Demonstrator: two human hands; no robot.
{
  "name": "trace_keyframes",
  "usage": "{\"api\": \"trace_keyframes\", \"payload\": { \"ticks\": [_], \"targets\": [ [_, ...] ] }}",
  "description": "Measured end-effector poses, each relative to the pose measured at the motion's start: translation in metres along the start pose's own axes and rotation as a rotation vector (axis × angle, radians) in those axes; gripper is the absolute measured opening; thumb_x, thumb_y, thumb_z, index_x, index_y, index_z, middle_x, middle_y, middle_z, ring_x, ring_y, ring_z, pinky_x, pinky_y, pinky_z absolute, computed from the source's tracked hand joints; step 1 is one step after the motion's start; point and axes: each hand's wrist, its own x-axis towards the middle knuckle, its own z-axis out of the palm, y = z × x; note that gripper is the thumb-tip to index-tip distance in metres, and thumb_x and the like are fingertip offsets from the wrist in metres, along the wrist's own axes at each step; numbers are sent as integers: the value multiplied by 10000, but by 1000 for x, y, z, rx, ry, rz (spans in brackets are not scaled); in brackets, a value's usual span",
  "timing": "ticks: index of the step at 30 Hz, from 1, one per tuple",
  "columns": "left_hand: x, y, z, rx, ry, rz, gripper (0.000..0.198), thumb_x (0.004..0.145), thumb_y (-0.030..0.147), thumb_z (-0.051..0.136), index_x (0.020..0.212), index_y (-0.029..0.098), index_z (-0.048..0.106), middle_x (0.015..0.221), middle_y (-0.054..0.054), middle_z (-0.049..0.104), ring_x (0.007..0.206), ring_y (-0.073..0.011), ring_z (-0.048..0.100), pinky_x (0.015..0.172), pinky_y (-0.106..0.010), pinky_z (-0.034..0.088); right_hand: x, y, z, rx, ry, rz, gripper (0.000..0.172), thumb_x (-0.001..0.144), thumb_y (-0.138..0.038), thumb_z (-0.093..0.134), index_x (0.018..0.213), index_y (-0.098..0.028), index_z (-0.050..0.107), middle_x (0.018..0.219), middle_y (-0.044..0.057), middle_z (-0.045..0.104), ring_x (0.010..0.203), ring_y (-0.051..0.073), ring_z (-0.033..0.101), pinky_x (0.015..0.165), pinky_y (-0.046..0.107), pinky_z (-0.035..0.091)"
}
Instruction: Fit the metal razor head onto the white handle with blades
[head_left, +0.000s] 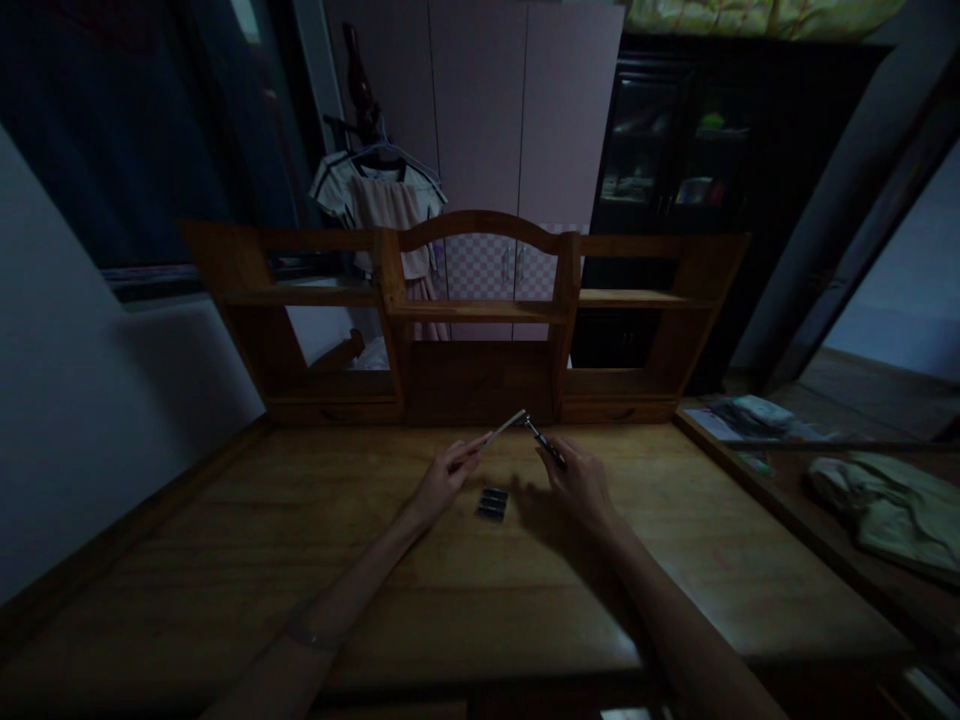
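Observation:
My left hand (441, 484) is closed on the end of a thin, pale stick-like tool (501, 430), which slants up to the right; its kind is hard to make out in the dim light. In my right hand (582, 486) is a slim razor (544, 443) with a dark handle and a silvery neck, slanting up to the left. The far ends of the two tools meet or nearly meet above the desk. Below and between my hands, a small black pack (492, 504) with several dark bars lies on the wooden desk (360, 560).
A wooden shelf unit (480, 312) with small drawers stands along the desk's back edge. To the right, beyond a raised wooden edge, lie a pale cloth bag (892, 505) and a plastic-wrapped packet (761, 412). Behind are hanging clothes (382, 200) and a pink wardrobe (480, 110).

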Motion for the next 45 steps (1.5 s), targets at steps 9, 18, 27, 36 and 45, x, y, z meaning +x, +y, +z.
{"api": "trace_keyframes", "payload": {
  "ticks": [9,18,27,36,45],
  "targets": [
    [2,-2,-4,144,31,124,415,908,345,451,1301,220,497,928,-41,553,832,-144,496,799,-259,402,-1,-4,-3,13,-27,3,255,927,-358,414,992,-233,626,881,56,668,737,178,616,622,253,398],
    [1,-2,-2,149,51,148,396,908,313,462,1295,238,496,893,-17,522,810,-121,483,780,-226,384,0,-4,-2,27,-34,-16,258,928,-356,409,974,-215,620,854,59,665,732,185,616,616,257,395],
    [3,-7,-3,146,31,116,411,911,336,446,1307,230,483,917,-24,532,840,-132,489,817,-249,385,-1,-5,-1,76,-73,-4,270,934,-360,396,1013,-215,609,909,61,668,784,185,622,647,250,413],
    [3,-6,-5,96,74,54,428,904,357,450,1316,246,478,921,-27,538,809,-138,484,781,-246,391,0,-5,-2,65,-66,-11,265,933,-356,397,1028,-220,604,891,61,666,757,185,617,639,253,405],
    [0,5,0,55,-40,38,400,874,356,506,1252,232,553,942,-38,566,830,-139,513,787,-240,392,1,-8,-4,101,-19,-10,264,938,-347,398,1056,-215,593,949,66,663,821,189,620,658,252,407]
  ]
}}
